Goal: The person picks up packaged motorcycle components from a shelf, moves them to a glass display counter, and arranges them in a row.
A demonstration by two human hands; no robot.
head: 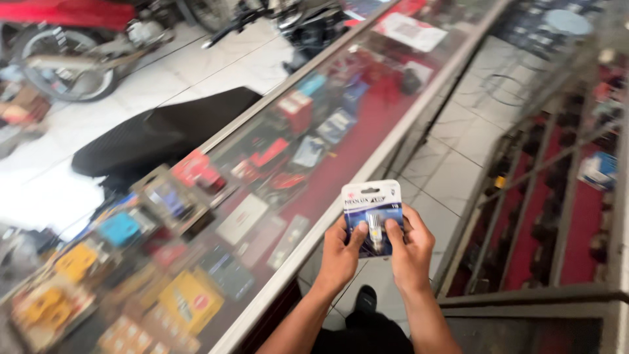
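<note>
behind the glass display counter [367, 170]: your left hand [341, 255] and right hand [411, 252] pinch a blister-packed bulb [372, 219] over the tiled floor [452, 177], thumbs pressed on front. looks like inspection; keep it steady, facing you.

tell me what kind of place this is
Most likely a motorcycle parts shop. A long glass display counter is filled with small packaged parts, a motorcycle stands on the tiled floor beyond it, and both hands, left hand and right hand, hold a blister pack with a small bulb.
</note>
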